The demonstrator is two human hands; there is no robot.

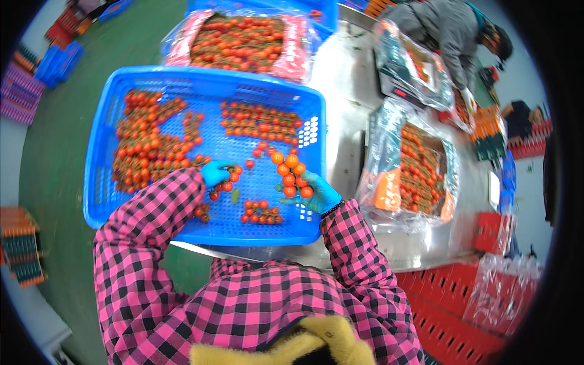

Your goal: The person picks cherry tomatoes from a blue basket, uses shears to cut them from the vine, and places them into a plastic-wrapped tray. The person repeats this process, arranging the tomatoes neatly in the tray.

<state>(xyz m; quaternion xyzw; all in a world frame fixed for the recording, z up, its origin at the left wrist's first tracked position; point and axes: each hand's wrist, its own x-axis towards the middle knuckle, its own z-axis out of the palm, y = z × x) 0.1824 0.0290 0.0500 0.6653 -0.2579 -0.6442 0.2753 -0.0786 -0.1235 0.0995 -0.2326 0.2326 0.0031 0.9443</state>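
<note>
My right hand [317, 194], in a blue glove, holds a short truss of orange-red cherry tomatoes [291, 175] above the right part of a blue plastic basket [205, 238]. Over the middle of the basket my left hand [215, 174], gloved alike, grips a smaller truss of red cherry tomatoes [227, 183]. A big heap of tomato trusses [141, 141] fills the basket's left side. Rows of trusses [262, 122] lie at its far right, and a small truss [262, 213] rests near the front wall. A green leaf [235, 196] and a few loose tomatoes lie between my hands.
Behind the basket is a film-lined box of tomatoes [237, 41]. On the steel table [342, 77], to the right, stand another lined tomato box [422, 171] and a box on a scale [410, 64]. A person in grey [442, 32] bends over beyond. Red crates [451, 310] stand at lower right.
</note>
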